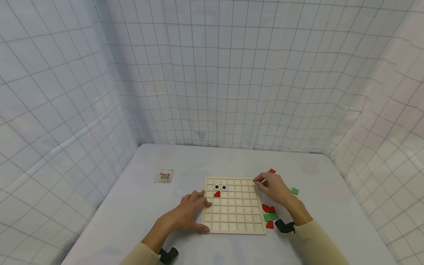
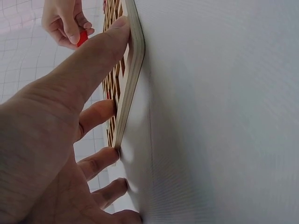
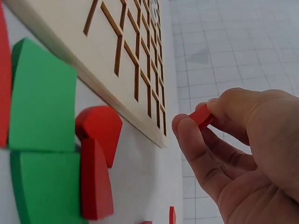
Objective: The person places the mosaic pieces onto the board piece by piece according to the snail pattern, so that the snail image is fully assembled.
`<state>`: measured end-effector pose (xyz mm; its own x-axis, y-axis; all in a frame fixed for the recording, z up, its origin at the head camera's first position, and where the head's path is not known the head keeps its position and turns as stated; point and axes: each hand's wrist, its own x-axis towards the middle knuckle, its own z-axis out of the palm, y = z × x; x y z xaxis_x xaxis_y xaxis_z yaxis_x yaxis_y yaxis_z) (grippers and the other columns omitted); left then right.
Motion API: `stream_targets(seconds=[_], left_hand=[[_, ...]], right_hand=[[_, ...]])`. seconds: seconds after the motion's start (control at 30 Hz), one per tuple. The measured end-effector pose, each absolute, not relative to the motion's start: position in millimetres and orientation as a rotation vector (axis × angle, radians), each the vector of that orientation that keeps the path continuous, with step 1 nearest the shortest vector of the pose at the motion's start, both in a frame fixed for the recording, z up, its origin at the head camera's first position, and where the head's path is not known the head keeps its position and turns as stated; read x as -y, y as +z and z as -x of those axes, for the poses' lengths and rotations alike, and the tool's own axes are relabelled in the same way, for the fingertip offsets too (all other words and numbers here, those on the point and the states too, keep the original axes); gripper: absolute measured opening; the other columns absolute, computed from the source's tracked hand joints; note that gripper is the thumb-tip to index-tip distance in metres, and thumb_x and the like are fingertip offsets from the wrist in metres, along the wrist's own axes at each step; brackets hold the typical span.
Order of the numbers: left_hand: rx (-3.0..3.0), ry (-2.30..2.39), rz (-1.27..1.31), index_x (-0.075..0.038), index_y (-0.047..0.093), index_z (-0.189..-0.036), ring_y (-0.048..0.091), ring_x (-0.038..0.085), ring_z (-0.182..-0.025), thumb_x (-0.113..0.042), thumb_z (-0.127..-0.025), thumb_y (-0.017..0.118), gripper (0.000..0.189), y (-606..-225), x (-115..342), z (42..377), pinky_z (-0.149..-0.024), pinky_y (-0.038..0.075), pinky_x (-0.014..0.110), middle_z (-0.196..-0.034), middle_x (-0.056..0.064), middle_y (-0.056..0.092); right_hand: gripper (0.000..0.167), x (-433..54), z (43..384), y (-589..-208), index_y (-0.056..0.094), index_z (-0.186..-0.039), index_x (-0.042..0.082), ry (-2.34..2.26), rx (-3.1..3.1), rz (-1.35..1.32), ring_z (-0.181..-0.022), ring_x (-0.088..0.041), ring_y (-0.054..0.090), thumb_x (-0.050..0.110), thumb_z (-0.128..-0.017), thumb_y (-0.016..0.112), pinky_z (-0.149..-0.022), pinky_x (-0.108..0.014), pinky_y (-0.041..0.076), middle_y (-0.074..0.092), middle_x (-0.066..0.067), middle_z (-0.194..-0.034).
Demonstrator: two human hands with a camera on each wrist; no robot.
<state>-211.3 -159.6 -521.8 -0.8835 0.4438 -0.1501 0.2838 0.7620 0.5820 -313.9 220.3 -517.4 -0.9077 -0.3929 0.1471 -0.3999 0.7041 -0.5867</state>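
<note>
Remotely, I am pinching a red piece (image 3: 202,116) in the right grip (image 1: 273,186), closed to the piece's thickness, near the far right corner of the grid board (image 1: 240,202), which is lying to that grip's left on the desk (image 1: 132,213). My left grip (image 1: 190,213) is resting spread along the board's left edge, pinching nothing, apparently steadying it. I am judging this a placing step, the next move likely calling for turning the piece to suit a cell. Two eye pieces (image 1: 224,187) and a red quarter (image 1: 217,194) are occupying cells left of the right grip. Green pieces (image 3: 44,93) and loose red pieces (image 1: 269,224) are lying on its near side, possibly obstructing; a picture card (image 1: 164,176) is lying beyond the left grip.
</note>
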Motion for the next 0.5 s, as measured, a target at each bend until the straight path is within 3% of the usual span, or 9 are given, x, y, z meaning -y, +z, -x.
stream_targets(seconds=[0.37,0.5], left_hand=[[-2.686,0.817,-0.578,-0.022,0.068,-0.150,0.040,0.060,-0.165,-0.047,-0.086,0.105,0.078,-525,161,214,-0.134,0.035,0.079,-0.189,0.024,0.034],[-2.687,0.817,-0.587,-0.022,0.068,-0.149,0.040,0.059,-0.164,-0.048,-0.086,0.105,0.078,-527,160,214,-0.135,0.034,0.078,-0.188,0.024,0.035]], right_hand=[[0.016,-186,315,-520,0.083,-0.124,0.005,1.097,2.892,-0.760,-0.091,-0.008,0.078,0.014,-0.117,0.071,-0.086,-0.028,0.067,0.083,0.000,-0.106],[0.014,-172,313,-519,0.084,-0.122,0.006,1.125,2.877,-0.806,-0.092,-0.011,0.080,0.010,-0.114,0.073,-0.085,-0.027,0.066,0.085,-0.004,-0.108]])
